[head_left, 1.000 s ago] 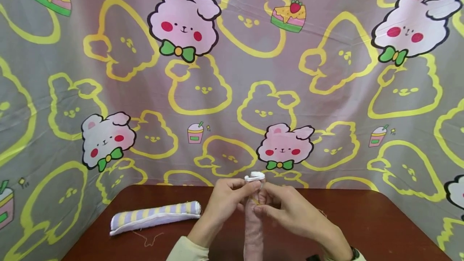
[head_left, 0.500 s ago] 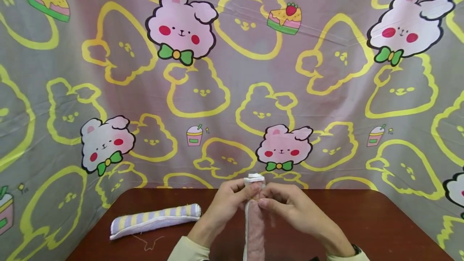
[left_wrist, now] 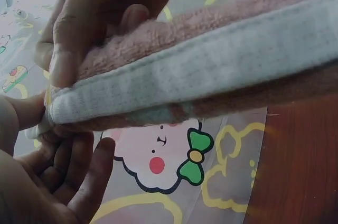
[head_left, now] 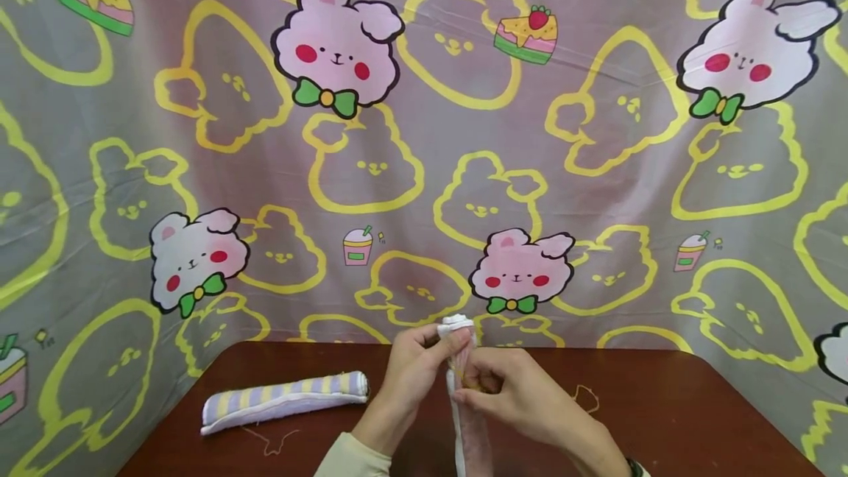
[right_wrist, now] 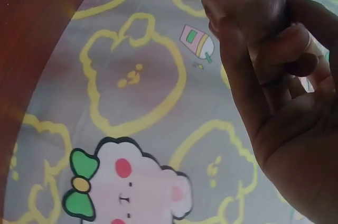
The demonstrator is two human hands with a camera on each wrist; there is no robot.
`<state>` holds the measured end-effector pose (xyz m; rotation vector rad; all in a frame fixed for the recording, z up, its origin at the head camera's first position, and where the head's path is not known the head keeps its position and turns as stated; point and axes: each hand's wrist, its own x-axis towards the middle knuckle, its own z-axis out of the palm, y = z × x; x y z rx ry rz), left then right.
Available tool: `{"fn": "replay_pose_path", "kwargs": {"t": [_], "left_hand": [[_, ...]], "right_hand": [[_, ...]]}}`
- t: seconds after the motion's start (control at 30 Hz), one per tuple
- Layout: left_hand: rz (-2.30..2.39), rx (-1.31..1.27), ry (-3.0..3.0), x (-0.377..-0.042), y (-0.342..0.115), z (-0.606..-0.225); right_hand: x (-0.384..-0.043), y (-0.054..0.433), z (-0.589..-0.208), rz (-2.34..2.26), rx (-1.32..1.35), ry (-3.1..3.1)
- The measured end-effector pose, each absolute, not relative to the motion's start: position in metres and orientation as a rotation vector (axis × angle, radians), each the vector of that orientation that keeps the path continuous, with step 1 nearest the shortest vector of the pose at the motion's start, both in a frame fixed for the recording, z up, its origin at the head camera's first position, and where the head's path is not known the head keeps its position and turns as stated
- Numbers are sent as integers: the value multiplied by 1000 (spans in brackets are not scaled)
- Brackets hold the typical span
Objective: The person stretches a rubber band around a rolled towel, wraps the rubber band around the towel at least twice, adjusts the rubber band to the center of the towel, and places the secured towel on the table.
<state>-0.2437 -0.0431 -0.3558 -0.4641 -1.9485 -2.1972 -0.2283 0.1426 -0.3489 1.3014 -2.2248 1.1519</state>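
Observation:
A rolled pink towel (head_left: 473,436) with a white hemmed edge stands roughly upright between the hands. My left hand (head_left: 414,370) grips it near its top, thumb across the front, just under the white end. A thin yellowish string (head_left: 457,369) runs across the roll below that thumb. Beside it, the curled fingers of my right hand (head_left: 523,392) pinch the string close against the towel. In the left wrist view the white hem (left_wrist: 200,55) runs along the roll, and the string (left_wrist: 48,97) crosses near its end. Right fingertips are partly hidden in the right wrist view.
A rolled towel with purple and yellow stripes (head_left: 285,400) lies on the left of the dark red table (head_left: 695,418). A loose thread (head_left: 271,444) lies in front of it. Another loose strand (head_left: 587,394) shows behind the right hand. A cartoon-print curtain (head_left: 424,131) hangs behind.
The right hand has shifted slightly down and its fingers have curled further in, pulling at the string. The top of the pink towel has tipped slightly left with the left hand.

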Motion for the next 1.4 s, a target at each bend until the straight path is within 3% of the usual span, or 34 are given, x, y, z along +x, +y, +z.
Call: {"fn": "replay_pose_path", "kwargs": {"t": [0.3, 0.63, 1.07, 1.4], "left_hand": [[-2294, -381, -2011, -248, -52, -357], [-2510, -782, -1987, -243, -58, -354], [-2222, -374, -1904, -245, -49, -355], [-2215, -283, -1926, -246, -52, -355]], "right_hand": [[-224, 139, -349, 1071, 1274, -2239], [-231, 154, -351, 1607, 1110, -2195], [-229, 122, -359, 856, 1001, -1951], [-230, 122, -359, 840, 1124, -1975]]}}
